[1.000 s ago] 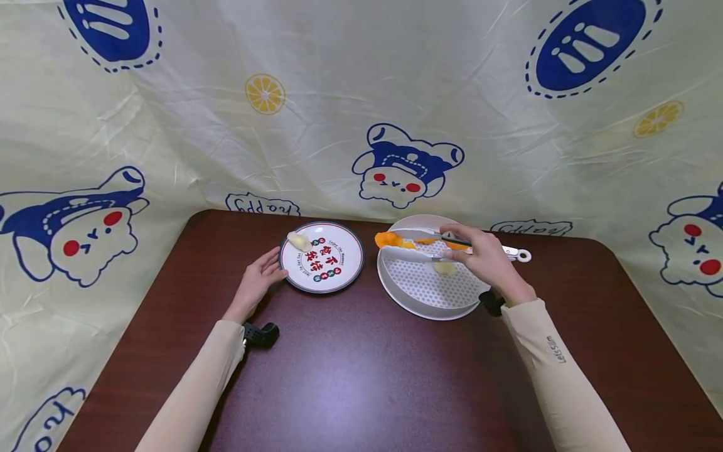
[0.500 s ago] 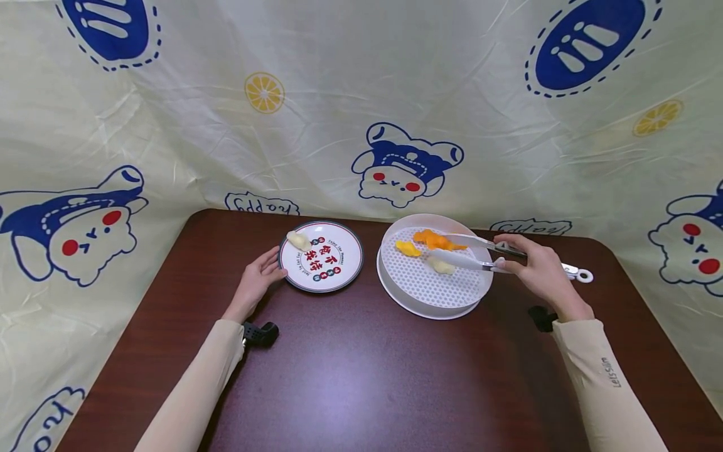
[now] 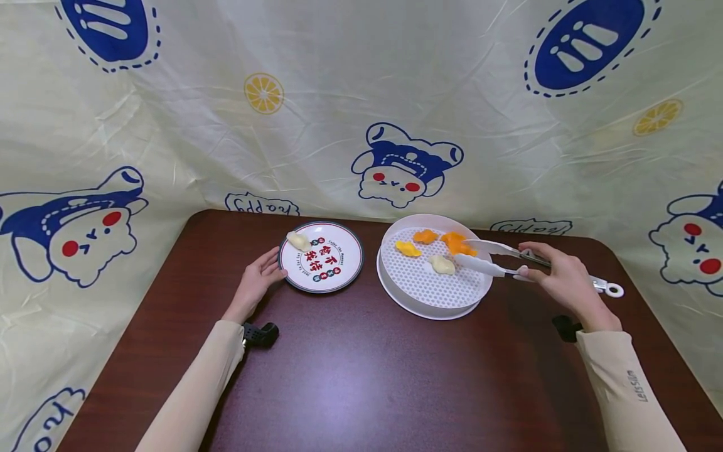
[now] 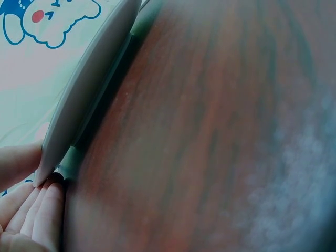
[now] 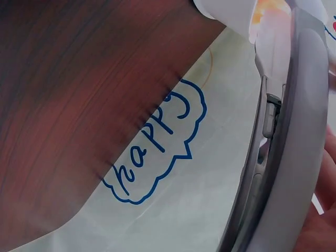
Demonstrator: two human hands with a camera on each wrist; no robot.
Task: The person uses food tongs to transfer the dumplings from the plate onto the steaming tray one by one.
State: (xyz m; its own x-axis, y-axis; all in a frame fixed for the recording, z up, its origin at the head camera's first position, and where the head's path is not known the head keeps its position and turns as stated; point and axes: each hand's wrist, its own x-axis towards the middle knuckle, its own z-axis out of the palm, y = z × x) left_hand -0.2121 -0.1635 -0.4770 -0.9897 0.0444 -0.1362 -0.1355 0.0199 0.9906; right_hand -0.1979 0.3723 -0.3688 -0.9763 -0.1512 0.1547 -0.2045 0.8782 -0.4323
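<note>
In the head view my left hand (image 3: 257,282) holds the left rim of a white plate (image 3: 344,270) with red lettering. The left wrist view shows thumb and fingers pinching the plate's edge (image 4: 84,94). A cream dumpling-like piece (image 3: 298,241) lies at the plate's upper left. My right hand (image 3: 565,279) grips white-and-grey food tongs (image 3: 488,267), their arms apart. The tips reach over the right side of a round white steamer basket (image 3: 418,292), beside an orange piece (image 3: 454,243); contact cannot be told. Another orange piece (image 3: 425,236), a yellow one (image 3: 408,249) and a cream one (image 3: 442,265) lie in the basket.
The dark brown table (image 3: 339,376) ends just behind the plate and basket. A patterned pale cloth (image 3: 316,150) hangs behind it. The basket stands on a white round base (image 3: 418,312). Black wrist cameras sit at both cuffs.
My right hand and the tongs have drawn back rightward from the basket's left side to its right side, uncovering the yellow, orange and cream pieces. The left hand and plate stay in place.
</note>
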